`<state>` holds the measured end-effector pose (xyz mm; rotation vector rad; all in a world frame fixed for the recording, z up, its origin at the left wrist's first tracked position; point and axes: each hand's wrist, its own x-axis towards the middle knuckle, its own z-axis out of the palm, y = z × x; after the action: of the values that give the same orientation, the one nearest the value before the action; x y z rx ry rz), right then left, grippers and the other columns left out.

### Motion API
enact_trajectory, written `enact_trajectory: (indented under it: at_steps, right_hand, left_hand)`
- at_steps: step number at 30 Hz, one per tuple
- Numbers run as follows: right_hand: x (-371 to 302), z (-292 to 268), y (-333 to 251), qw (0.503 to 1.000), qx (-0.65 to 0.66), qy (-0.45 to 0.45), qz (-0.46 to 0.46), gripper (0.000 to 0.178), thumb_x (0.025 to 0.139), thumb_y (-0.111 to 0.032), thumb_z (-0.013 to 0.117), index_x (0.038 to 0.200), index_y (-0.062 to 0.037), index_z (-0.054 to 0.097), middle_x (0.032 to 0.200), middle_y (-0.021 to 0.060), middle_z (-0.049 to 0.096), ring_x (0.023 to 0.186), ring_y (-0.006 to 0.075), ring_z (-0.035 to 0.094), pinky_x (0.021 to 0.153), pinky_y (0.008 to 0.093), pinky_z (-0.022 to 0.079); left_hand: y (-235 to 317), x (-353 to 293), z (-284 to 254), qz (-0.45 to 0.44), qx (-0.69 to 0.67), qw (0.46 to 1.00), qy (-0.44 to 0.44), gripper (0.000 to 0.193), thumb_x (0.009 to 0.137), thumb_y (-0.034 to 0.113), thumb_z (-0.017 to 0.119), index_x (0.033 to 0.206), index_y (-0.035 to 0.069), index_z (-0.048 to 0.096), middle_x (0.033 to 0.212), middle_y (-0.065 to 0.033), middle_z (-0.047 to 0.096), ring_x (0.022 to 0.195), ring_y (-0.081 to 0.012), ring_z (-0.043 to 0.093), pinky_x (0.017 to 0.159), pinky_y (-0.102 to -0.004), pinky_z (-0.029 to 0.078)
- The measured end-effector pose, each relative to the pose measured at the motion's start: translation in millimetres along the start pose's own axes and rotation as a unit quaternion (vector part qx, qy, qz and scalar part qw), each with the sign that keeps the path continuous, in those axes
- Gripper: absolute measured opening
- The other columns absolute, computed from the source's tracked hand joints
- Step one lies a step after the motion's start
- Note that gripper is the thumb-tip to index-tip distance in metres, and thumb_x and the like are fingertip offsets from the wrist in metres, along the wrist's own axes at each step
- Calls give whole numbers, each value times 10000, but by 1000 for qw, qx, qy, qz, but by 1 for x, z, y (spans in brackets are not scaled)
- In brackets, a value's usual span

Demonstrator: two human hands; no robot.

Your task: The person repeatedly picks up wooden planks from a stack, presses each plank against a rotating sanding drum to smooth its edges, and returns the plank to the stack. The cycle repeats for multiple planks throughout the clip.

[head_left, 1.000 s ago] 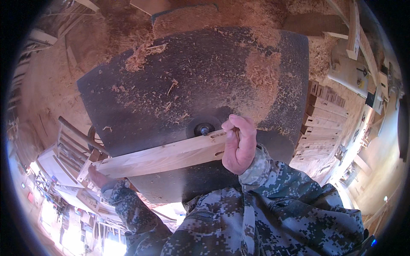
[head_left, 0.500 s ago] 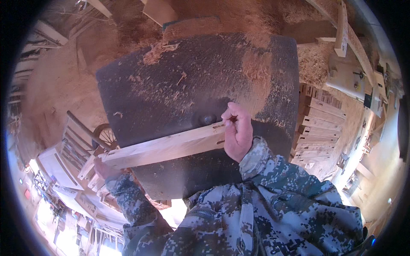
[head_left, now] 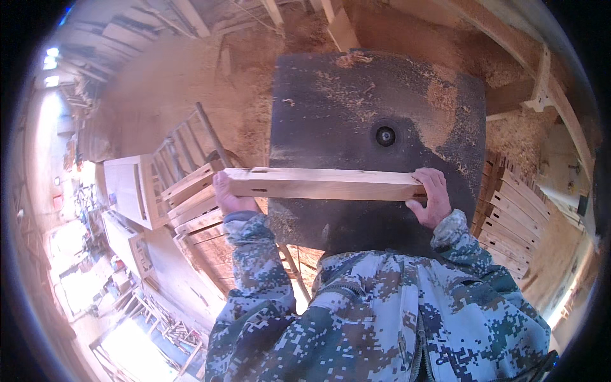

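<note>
A pale wooden rail with slots cut near both ends lies level across the near part of a dark machine table. My left hand is closed round its left end, which sticks out past the table's edge. My right hand grips the right end, thumb on the near side and fingers over the top. Beyond the rail a round spindle stands up from the table, apart from the wood. Whether the rail touches the tabletop I cannot tell.
Shavings and sawdust coat the tabletop. On the left is a stack of slotted wooden pieces, with a ladder-like frame behind it. More slotted pieces are piled on the right. A curved beam crosses the far right.
The rail has gone from slanting up to the right to nearly level, and is now clear of the spindle. My right hand has shifted from an upright pinch to a grip over the end.
</note>
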<state>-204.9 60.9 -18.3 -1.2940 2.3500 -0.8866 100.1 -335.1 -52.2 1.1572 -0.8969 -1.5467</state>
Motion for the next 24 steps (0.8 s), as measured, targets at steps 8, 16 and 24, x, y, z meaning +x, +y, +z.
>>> enact_trajectory:
  at_steps: [8,16,24]
  right_hand:
    - [-56,2,47,973,140,-97,153,766,571,28,885,1284,-65,619,1267,143,630,1182,314,616,1039,413,523]
    - [-110,-43,75,781,571,94,236,796,755,-105,867,1452,-61,484,1109,88,647,995,209,680,842,342,608]
    - [-128,-32,-42,515,724,409,206,627,933,-349,716,1414,21,556,1358,230,644,1287,372,612,1107,508,507]
  left_hand:
    - [61,-74,8,-87,-58,993,-47,440,980,271,688,1324,1,634,1226,-126,700,1129,-265,657,985,-434,528]
    - [26,-89,-16,-218,39,969,-111,479,899,353,786,1310,130,685,1148,-55,703,944,-268,698,849,-459,572]
    - [14,-76,-22,-256,235,924,-157,502,952,558,663,1228,142,709,1070,-82,688,880,-243,696,577,-404,555]
